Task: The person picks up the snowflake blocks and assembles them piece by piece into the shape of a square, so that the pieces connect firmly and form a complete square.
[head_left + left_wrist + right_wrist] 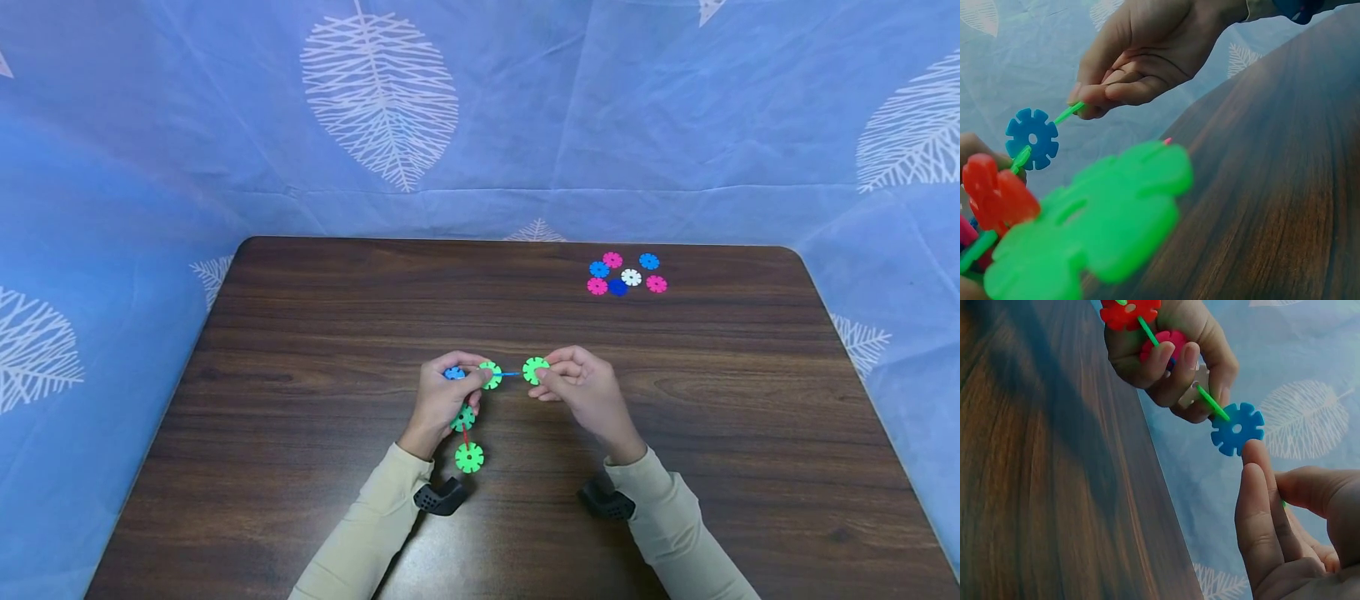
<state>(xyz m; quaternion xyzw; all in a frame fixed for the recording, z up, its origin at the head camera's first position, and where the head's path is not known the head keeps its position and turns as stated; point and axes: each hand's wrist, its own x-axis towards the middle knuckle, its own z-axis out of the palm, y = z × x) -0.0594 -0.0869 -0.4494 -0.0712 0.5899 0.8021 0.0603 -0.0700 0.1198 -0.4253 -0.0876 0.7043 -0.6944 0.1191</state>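
My left hand (442, 404) (1169, 359) grips a chain of slotted discs and pinches a green disc (491, 376). A blue disc (1032, 139) (1237, 429), edge-on in the head view, joins that disc's right side. Below the left hand hang a red disc (997, 194) and a large green disc (1097, 219). The right hand (588, 396) (1147, 56) (1291, 531) pinches another green disc (536, 371) between thumb and fingers, its edge at the blue disc's rim; whether they interlock I cannot tell. The left fingers partly hide pink and white discs (1192, 389).
On the brown table (337, 317), toward the back right, lie several loose discs: pink (656, 284), light blue (648, 262), dark blue (617, 287) and white (631, 277). A blue cloth (510, 108) with white leaf prints hangs behind the table.
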